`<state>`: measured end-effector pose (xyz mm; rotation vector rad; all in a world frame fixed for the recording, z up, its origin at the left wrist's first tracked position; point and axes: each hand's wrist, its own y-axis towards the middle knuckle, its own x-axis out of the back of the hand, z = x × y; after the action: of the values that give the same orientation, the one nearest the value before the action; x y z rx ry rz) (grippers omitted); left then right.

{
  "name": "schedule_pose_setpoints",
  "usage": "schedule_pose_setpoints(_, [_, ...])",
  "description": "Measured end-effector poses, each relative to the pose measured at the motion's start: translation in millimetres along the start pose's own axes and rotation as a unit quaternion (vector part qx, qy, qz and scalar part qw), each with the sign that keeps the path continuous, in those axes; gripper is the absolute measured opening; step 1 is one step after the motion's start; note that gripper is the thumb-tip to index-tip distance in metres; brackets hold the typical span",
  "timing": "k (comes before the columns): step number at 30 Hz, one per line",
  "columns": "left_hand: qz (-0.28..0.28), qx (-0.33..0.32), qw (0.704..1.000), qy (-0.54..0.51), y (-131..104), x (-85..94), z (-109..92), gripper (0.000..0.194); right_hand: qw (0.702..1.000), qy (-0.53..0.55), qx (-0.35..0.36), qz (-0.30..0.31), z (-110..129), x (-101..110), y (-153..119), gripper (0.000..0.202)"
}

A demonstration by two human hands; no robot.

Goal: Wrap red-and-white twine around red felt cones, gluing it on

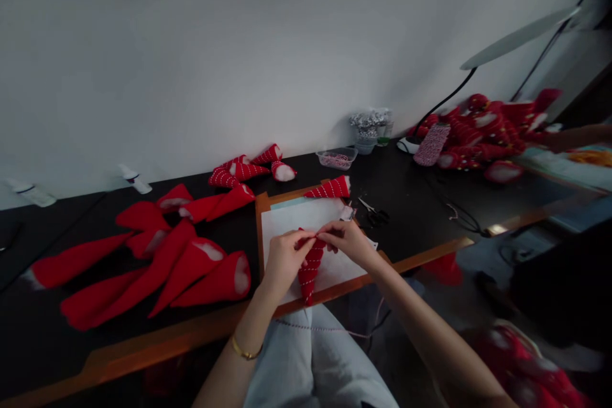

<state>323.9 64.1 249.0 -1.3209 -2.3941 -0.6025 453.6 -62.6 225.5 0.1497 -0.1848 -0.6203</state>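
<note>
A red fabric cone [310, 271] wound with thin white cord lies point towards me on a white sheet [280, 223]. My left hand [287, 258] pinches its wide upper end. The fingertips of my right hand [347, 241] are closed at that same end, meeting the left ones. Whether they also grip a bit of cord is too small to make out. A twisted red-and-white cord [329, 329] hangs across my lap below the board edge. Another striped cone [332, 188] rests at the sheet's top, and scissors [374, 211] lie right of it.
Plain red stuffed cones [210, 274] are heaped at left, with striped ones [243, 171] behind. White bottles [134, 178] lie near the wall. A plastic tub [337, 158], a cord spool [433, 143], a lamp [519, 38] and a red pile [488, 131] stand right, beside another person's arm [581, 136].
</note>
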Motion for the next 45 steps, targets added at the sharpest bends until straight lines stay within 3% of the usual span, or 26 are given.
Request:
schedule_pose_setpoints(3, [0.016,0.077,0.992,-0.104,-1.7,-4.6,2.4,0.023,1.0,0.014,-0.008,-0.001,0.9,-2.0,-1.6,0.038])
schedule_pose_setpoints(10, [0.016,0.121,0.966,-0.229,0.6,-7.5,8.9,0.035,0.999,-0.017,0.019,-0.036,-5.4,-8.6,-5.5,0.029])
schedule_pose_setpoints(21, [-0.028,0.146,0.927,-0.346,0.9,-19.5,15.9,0.036,0.994,-0.008,0.05,-0.096,-13.1,-20.0,-15.7,0.022])
schedule_pose_setpoints(30, [-0.009,0.118,0.937,-0.328,-0.7,-18.8,15.2,0.037,0.985,-0.034,0.116,-0.125,-1.5,-22.2,-15.0,0.019])
schedule_pose_setpoints(36, [-0.019,0.118,0.944,-0.309,0.0,-18.6,16.5,0.035,0.991,-0.025,0.077,-0.103,-2.1,-20.4,-13.6,0.02])
schedule_pose_setpoints(45, [-0.04,0.145,0.919,-0.365,3.2,-23.0,18.0,0.037,0.99,0.094,-0.005,-0.106,-9.7,-22.2,-4.7,0.025])
